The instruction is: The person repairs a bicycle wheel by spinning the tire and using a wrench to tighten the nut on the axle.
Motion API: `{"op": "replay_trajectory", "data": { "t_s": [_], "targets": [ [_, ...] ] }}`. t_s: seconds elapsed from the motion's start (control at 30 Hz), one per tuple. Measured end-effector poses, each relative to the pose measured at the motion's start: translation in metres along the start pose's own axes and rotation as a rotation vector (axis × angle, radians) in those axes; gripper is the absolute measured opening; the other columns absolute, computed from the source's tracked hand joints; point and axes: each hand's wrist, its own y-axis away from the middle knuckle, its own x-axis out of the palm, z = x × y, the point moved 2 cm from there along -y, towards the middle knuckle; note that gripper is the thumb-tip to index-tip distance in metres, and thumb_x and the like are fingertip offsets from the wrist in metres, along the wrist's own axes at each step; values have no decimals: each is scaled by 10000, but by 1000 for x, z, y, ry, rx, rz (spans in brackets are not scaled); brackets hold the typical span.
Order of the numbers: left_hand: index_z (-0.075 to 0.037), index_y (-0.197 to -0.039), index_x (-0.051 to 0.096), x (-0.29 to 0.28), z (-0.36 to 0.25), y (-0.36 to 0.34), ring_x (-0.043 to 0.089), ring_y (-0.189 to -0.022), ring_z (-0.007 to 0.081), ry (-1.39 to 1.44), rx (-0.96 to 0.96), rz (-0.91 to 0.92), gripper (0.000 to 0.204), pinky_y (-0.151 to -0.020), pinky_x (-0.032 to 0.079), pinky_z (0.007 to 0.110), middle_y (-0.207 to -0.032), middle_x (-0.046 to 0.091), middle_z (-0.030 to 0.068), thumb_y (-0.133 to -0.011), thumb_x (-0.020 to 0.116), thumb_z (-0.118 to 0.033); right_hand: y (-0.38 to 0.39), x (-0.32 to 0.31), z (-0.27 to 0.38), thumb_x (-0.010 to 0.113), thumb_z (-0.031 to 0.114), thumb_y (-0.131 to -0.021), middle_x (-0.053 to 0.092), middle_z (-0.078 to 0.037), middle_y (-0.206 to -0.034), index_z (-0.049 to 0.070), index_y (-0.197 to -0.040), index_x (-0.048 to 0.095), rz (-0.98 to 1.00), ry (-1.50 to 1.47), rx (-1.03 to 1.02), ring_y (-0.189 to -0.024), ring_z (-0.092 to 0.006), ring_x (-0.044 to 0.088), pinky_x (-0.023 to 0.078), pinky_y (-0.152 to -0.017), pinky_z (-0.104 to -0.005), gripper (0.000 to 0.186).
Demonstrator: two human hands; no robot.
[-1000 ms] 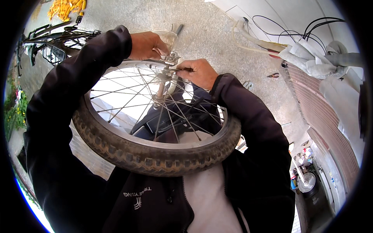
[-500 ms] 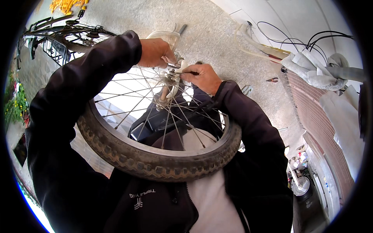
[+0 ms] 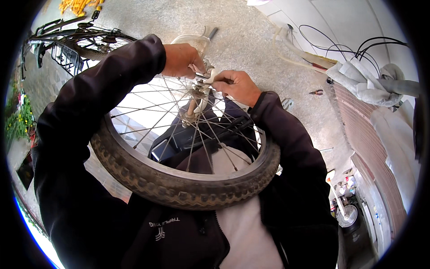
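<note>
A spoked bicycle wheel [image 3: 181,193] with a worn knobby tyre leans against my front, its rim toward me. My left hand [image 3: 182,61] is closed at the far side of the wheel, fingers pinched by a short metal rod [image 3: 201,76]. Just right of it, my right hand [image 3: 238,87] pinches at a pale curved part [image 3: 214,73] near the axle end. What exactly sits between the fingers of either hand is too small to tell. The rusty hub [image 3: 190,112] shows among the spokes, below both hands.
A parked bicycle [image 3: 107,40] stands at the far left, near yellow corn cobs [image 3: 74,5]. A pale basket [image 3: 193,41] lies beyond my hands. Pliers [image 3: 316,92] rest on the concrete at right. Black cables [image 3: 331,47] and grey cloth [image 3: 365,83] lie along the right side.
Both hands stay at the axle end with almost the same grip. My right hand has shifted very slightly right and its fingers have curled a little. The wheel has hardly moved.
</note>
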Motion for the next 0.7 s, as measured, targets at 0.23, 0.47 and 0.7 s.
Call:
{"op": "replay_trajectory", "data": {
  "t_s": [0.23,0.47,0.7],
  "targets": [
    [-22,-1111,632,-1,-6,0,612,-1008,299,-34,-19,10,356,-874,464,344,-1060,647,179,-760,619,-80,1,7,2,691,162,-812,634,-45,-743,-25,-945,660,0,110,-71,-660,-74,540,440,-603,-222,231],
    [-61,-1150,622,5,-8,3,651,-864,260,-155,39,41,346,-804,493,342,-1056,657,153,-804,608,-61,0,13,1,697,137,-803,607,-15,-700,-26,-878,673,-49,82,-41,-647,-53,504,405,-576,-221,181],
    [-75,-1144,630,7,1,-2,620,-952,290,-117,20,20,376,-850,466,359,-1017,660,162,-769,607,-88,0,16,-4,701,121,-805,605,-7,-685,-25,-866,674,-114,71,-105,-661,-48,507,405,-576,-219,160]
  ]
}}
